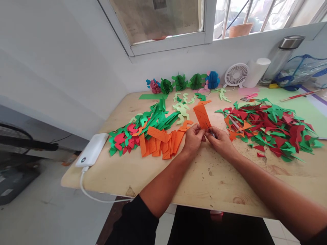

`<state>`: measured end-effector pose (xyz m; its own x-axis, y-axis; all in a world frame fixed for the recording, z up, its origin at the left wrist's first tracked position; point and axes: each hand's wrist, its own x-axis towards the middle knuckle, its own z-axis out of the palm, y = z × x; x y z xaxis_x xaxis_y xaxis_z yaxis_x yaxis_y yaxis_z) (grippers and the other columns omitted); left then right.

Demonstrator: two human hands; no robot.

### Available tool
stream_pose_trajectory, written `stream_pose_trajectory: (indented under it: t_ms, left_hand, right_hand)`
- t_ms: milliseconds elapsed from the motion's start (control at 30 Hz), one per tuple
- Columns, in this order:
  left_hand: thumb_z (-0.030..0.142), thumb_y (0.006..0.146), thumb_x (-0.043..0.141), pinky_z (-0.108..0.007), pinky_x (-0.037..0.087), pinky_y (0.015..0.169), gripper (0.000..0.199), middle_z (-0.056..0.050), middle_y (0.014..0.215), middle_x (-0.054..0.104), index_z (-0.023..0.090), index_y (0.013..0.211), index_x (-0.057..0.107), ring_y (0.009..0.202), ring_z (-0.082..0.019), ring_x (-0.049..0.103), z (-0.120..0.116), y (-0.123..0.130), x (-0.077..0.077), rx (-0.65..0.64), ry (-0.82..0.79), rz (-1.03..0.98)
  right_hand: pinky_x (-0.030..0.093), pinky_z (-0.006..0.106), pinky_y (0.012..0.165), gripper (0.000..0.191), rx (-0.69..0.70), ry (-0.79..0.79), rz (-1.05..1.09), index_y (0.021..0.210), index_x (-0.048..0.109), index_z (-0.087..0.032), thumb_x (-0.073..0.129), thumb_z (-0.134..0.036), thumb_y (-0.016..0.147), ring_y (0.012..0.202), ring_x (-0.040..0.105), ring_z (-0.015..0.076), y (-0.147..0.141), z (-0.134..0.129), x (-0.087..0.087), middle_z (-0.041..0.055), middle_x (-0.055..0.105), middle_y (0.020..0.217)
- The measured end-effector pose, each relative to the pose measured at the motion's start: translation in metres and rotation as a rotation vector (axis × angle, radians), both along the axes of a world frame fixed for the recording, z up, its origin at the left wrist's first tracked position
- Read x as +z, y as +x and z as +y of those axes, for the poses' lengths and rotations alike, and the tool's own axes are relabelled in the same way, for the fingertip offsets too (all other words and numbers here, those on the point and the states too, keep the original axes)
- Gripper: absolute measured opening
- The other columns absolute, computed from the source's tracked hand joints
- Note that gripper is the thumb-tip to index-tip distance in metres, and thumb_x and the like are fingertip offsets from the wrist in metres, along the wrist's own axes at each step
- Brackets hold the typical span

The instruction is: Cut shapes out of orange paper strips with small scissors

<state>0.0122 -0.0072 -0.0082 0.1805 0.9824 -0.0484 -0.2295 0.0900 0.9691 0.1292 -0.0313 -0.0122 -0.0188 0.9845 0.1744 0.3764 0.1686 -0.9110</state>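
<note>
My left hand [193, 137] pinches the lower end of an orange paper strip [201, 114] that stands up over the table and has pencil lines on it. Close beside it, my right hand [220, 140] is closed on a small pair of scissors [209, 128], its dark blades at the paper's lower edge. Most of the scissors' handle is hidden by the fingers. Left of my hands lie several folded orange paper pieces [155, 145], next to green paper strips [163, 119] and red and green cut shapes [125, 136]. Pale green cutouts [182, 110] lie behind them.
On the right spreads a heap of red and green paper scraps [281, 126]. Along the wall stand honeycomb paper figures [180, 82], a white fan [236, 75] and a clear bottle [279, 58]. A white power bank [92, 149] with a cable sits at the table's left edge.
</note>
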Motion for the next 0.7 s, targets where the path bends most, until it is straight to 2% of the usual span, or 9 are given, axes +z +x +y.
stream_pose_trajectory:
  t_ms: [700]
  left_hand:
    - [0.03,0.068,0.065,-0.021,0.036,0.05,0.018,0.005,0.051,0.048,0.017,0.065,0.052,0.045,-0.006,0.043,-0.0006,0.0003,0.0013,0.006,-0.031,-0.023]
  right_hand:
    - [0.036,0.026,0.055,0.017,-0.003,0.005,-0.017,0.068,0.052,-0.019,0.049,-0.03,0.08,0.058,0.043,0.013,0.0001,-0.0007,0.0017,-0.0009,0.054,0.061]
